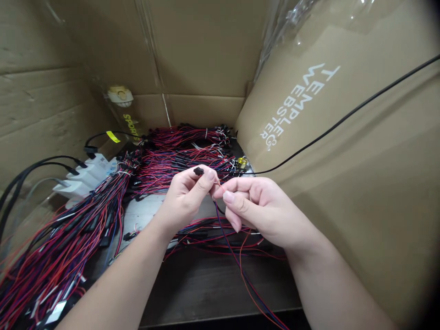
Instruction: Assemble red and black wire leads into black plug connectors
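Observation:
Near the middle of the view, my left hand [190,192] is closed on a wire harness, whose small black connector [198,171] pokes out above the curled fingers by the thumb. Just to its right, my right hand [252,204] pinches a thin orange-red wire [240,256] between thumb and index finger. From between the two hands, dark blue and red wires [230,250] hang down past the table's front edge. The wire ends inside my fingers are too small and covered to make out.
Bundled wire harnesses [182,158] are piled at the back; a thick tied bundle [85,233] spreads down the left. White power adapters [85,176] with black cables stand behind it. Cardboard walls [202,50] enclose the dark table [213,284]. A black cable [330,130] crosses the right side.

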Tool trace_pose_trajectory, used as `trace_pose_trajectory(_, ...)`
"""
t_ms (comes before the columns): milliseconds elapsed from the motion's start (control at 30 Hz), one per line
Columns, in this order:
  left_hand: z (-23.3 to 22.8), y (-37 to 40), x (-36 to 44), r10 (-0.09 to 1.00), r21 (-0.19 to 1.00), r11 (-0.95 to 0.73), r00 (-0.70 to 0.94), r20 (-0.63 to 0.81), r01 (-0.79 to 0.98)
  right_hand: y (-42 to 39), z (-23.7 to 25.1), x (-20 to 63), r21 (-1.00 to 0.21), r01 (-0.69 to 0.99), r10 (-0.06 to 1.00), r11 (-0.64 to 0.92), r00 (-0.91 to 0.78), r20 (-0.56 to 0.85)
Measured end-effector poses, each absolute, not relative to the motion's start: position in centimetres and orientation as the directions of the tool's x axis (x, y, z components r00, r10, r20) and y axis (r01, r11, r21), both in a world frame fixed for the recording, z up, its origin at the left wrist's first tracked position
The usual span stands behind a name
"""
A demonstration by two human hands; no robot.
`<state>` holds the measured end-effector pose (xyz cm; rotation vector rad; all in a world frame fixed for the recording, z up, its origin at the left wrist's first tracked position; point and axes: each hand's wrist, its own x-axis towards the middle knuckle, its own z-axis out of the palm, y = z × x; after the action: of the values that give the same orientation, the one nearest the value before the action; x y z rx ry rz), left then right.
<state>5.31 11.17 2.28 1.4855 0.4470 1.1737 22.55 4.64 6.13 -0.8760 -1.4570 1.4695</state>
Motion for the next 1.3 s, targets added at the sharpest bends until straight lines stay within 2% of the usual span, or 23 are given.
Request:
trace_pose_trajectory(233, 2.5, 11.0, 4.7, 0.755, 0.892, -0.222, 0.509, 0.413, -0.394, 4.5, 6.1, 22.8, -0.986, -0.142, 0.918, 0.083, -0.373, 0.131)
trace_pose_trajectory(367, 3.0, 10.4, 5.2, 0.787, 0.904, -0.166, 0.499, 0.363, -0.395, 4.4, 5.9, 22.5, -0.985, -0.137, 0.922, 0.109, -0.356, 0.151)
trace_pose_trajectory(533, 3.5, 9.0, 7.0, 0.872, 0.83, 0.107, 0.453, 0.185, -0.547, 4.0, 5.7, 21.5, -0.982, -0.16, 0.934, 0.097, -0.327, 0.145)
trace_pose_trajectory(700, 4.1, 7.9, 7.7, 0.853, 0.768, 0.291, 0.518, 0.062, -0.571, 3.8, 5.9, 21.1, -0.973, -0.218, 0.933, 0.07, -0.331, 0.141)
trace_pose_trajectory(967, 4.6, 7.7, 7.2, 0.831, 0.696, 0.352, 0.551, 0.075, -0.626, 3.4, 6.0, 21.1, -0.951, -0.305, 0.916, 0.054, -0.364, 0.169)
trace_pose_trajectory(1300, 4.5, 7.9, 7.1, 0.835, 0.719, 0.335, 0.545, 0.073, -0.609, 3.2, 6.2, 21.4, -0.956, -0.271, 0.912, 0.111, -0.354, 0.206)
